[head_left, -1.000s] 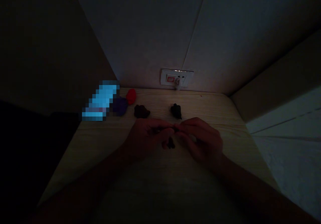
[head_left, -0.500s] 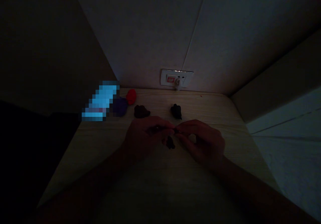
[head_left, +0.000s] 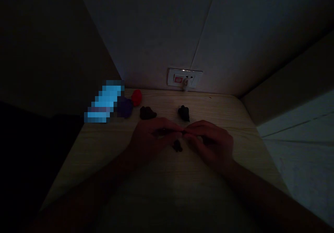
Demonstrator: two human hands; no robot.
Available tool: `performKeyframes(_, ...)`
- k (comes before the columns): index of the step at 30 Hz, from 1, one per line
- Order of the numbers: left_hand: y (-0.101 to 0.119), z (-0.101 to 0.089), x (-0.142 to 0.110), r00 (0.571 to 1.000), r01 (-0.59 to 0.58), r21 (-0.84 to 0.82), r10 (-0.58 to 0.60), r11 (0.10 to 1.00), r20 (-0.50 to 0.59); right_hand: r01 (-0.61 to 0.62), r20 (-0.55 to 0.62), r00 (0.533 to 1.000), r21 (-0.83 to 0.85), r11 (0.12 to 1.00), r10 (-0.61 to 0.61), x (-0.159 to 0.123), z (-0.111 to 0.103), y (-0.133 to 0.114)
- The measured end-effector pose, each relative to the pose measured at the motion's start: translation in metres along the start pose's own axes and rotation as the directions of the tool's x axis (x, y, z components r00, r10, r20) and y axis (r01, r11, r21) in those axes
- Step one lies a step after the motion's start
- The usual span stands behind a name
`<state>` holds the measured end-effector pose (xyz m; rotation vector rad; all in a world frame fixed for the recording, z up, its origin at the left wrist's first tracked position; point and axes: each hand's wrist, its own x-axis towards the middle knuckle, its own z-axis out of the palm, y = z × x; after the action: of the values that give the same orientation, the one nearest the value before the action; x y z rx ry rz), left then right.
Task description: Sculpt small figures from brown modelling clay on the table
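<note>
Over the middle of a wooden tabletop [head_left: 167, 177], my left hand [head_left: 151, 137] and my right hand [head_left: 212, 140] meet at the fingertips. Both are pinched closed. Whatever sits between the fingertips is too small and dark to name. Just below the pinch lies a small dark lump [head_left: 177, 146] that looks like modelling clay. Beyond my right fingers is a larger black lump [head_left: 184, 113], and behind my left hand rests a brown lump [head_left: 147, 113]. The scene is very dim.
A red lump [head_left: 136, 97] and a purple lump [head_left: 125, 107] lie at the back left, beside a bright pixelated rectangle [head_left: 105, 100]. On the wall behind the table is a socket plate [head_left: 185, 78] with something plugged in. A pale surface [head_left: 308, 156] lies past the table's right edge.
The view has shifted slightly, so the tabletop things appear a little higher. My hands stay together, with the fingertips moved slightly and pressed closer.
</note>
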<state>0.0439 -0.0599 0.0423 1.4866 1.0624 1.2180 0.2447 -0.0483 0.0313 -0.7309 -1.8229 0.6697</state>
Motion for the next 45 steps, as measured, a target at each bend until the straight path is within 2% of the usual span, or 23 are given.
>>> performKeyframes(4, 0.003, 0.001, 0.002, 0.998, 0.063, -0.089, -0.06, 0.994, 0.036, -0.037, 0.005, 0.999, 0.056, 0.998, 0.037, 0.0, 0.0, 0.0)
performKeyframes(7, 0.004, 0.002, 0.002, 0.992, 0.127, -0.123, -0.125, 0.984, 0.025, -0.048, -0.038, 0.998, 0.028, 0.998, 0.049, -0.001, 0.001, -0.001)
performKeyframes(10, 0.003, 0.003, 0.003, 0.986, 0.157, -0.159, -0.163, 0.975, -0.029, 0.027, -0.057, 0.998, -0.05, 0.998, -0.03, -0.003, 0.001, -0.002)
performKeyframes(14, 0.002, 0.003, 0.004, 0.98, 0.159, -0.198, -0.178, 0.967, -0.085, 0.136, -0.018, 0.99, -0.095, 0.986, -0.138, -0.004, 0.002, -0.003)
performKeyframes(22, 0.004, 0.005, 0.004, 0.97, 0.193, -0.255, -0.224, 0.947, -0.095, 0.205, 0.021, 0.979, -0.098, 0.974, -0.204, -0.005, 0.003, -0.005)
performKeyframes(25, 0.0, 0.005, 0.005, 0.971, 0.197, -0.318, -0.229, 0.927, -0.067, 0.196, 0.006, 0.981, -0.097, 0.976, -0.196, -0.005, 0.003, -0.004)
performKeyframes(30, -0.01, 0.003, 0.005, 0.968, 0.23, -0.433, -0.249, 0.872, 0.014, 0.233, 0.069, 0.972, -0.121, 0.965, -0.226, -0.004, 0.003, -0.005)
performKeyframes(37, -0.009, 0.004, 0.005, 0.956, 0.266, -0.436, -0.293, 0.86, 0.004, 0.226, 0.072, 0.973, -0.145, 0.963, -0.218, -0.004, 0.002, -0.006)
performKeyframes(45, -0.008, 0.002, 0.004, 0.956, 0.275, -0.345, -0.294, 0.897, -0.004, 0.236, 0.082, 0.971, -0.166, 0.957, -0.226, -0.003, 0.004, -0.006)
